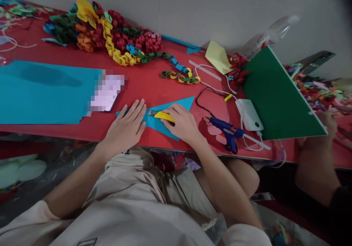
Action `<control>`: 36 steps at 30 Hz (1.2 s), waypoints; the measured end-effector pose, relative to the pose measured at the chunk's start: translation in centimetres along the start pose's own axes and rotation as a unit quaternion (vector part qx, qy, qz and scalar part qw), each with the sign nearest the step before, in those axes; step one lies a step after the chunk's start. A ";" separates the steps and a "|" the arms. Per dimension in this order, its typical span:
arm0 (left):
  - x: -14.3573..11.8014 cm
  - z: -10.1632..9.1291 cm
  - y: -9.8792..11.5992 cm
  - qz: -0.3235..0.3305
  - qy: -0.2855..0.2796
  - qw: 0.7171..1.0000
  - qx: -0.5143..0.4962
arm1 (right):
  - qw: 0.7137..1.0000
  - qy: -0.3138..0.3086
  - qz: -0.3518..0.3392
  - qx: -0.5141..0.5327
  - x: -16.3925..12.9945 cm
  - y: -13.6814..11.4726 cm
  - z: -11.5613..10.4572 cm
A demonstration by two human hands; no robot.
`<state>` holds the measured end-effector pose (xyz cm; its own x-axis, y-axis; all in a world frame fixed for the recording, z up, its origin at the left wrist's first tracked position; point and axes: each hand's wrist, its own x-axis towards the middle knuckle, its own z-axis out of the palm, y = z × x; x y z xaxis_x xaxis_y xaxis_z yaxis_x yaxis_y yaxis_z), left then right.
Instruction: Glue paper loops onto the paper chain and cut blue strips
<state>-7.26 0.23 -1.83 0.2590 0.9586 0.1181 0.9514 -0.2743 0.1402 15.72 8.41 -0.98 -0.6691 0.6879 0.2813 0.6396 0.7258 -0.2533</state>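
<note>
While pressing flat with spread fingers, left hand (127, 126) pins the blue paper triangle (165, 123) near the red table's front edge (115, 137); right hand (183, 123) just beside it, fingers curled around a yellow utility knife (164, 116) lying on the same paper. Best done, by the look of it, with the pinning fingertips kept off the blade's line and the stroke drawn steadily — paper held taut, not bunched. Little margin toward the table edge, since the triangle's lower tip nearly reaches it. Right of the knife, close by: a blue glue gun (227, 130), a white power bank (249, 114) and trailing cables — cramped for the elbow. Left of the knife, a large blue sheet (46, 91), flat, with open room above it. Further right, a green board (277, 95) tilted, another person's hand (327, 123) at its edge. Beyond the knife, bare red table, then coloured paper chains (121, 40) heaped against the wall.
</note>
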 end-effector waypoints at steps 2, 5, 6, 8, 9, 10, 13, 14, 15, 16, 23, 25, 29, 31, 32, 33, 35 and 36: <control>0.0 0.0 0.0 0.003 0.002 1.000 -0.005 | 1.000 0.002 0.010 -0.002 0.3 -0.1 0.1; 0.0 0.0 0.0 0.001 0.007 1.000 -0.013 | 1.000 0.003 0.025 -0.004 0.7 -0.3 0.1; 0.0 -0.1 0.0 0.001 0.006 1.000 -0.015 | 1.000 0.002 0.030 -0.003 0.8 -0.3 0.2; -0.1 -0.1 0.0 0.002 0.004 1.000 -0.016 | 0.999 0.003 0.041 -0.002 0.9 -0.4 0.2; -0.1 -0.2 0.0 0.002 0.004 1.000 -0.016 | 0.999 0.005 0.045 -0.004 0.9 -0.4 0.3; -0.1 -0.2 0.0 0.003 0.004 1.000 -0.016 | 0.999 0.006 0.047 -0.007 1.0 -0.5 0.3; 0.0 -0.1 0.0 0.004 0.007 1.000 -0.017 | 0.998 0.008 0.049 -0.024 1.2 -0.7 0.4; 0.0 0.0 0.0 0.005 0.008 1.000 -0.020 | 0.998 0.012 0.056 -0.030 1.3 -0.7 0.4; 0.0 0.1 -0.1 0.006 0.009 1.000 -0.024 | 0.997 0.018 0.067 -0.035 1.5 -0.6 0.4; 0.1 0.1 -0.1 0.006 0.010 1.000 -0.027 | 0.996 0.025 0.080 -0.040 1.8 -0.5 0.3; -1.0 -0.9 0.6 0.020 0.062 0.997 -0.038 | 0.983 0.031 0.148 -0.104 6.2 2.0 0.4; -1.8 -1.2 0.8 0.057 0.052 0.996 -0.044 | 0.983 0.037 0.146 -0.106 7.1 2.1 0.5; -3.3 -1.3 0.2 0.071 0.041 0.996 -0.025 | 0.993 0.037 0.080 -0.080 5.3 0.2 -0.6; -3.5 -1.2 -0.3 0.043 0.044 0.998 -0.011 | 0.998 -0.016 0.011 -0.059 2.3 -1.3 -1.5; -3.4 -1.2 -0.5 0.029 0.045 0.999 -0.007 | 0.997 -0.049 -0.015 -0.058 0.6 -2.0 -1.8; -3.2 -1.2 -0.7 0.017 0.045 0.999 -0.006 | 0.995 -0.069 -0.031 -0.060 -1.2 -2.6 -2.0; -2.7 -1.1 -0.8 0.001 0.045 0.999 -0.007 | 0.992 -0.087 -0.065 -0.070 -4.4 -3.5 -2.0; -2.5 -1.1 -0.8 -0.003 0.045 0.999 -0.009 | 0.990 -0.087 -0.088 -0.073 -5.8 -3.8 -1.9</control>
<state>-8.87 -1.99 -1.15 0.2362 0.9499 0.2048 0.9494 -0.2705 0.1595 17.86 1.64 0.12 -0.8220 0.5517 0.1415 0.5469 0.8339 -0.0739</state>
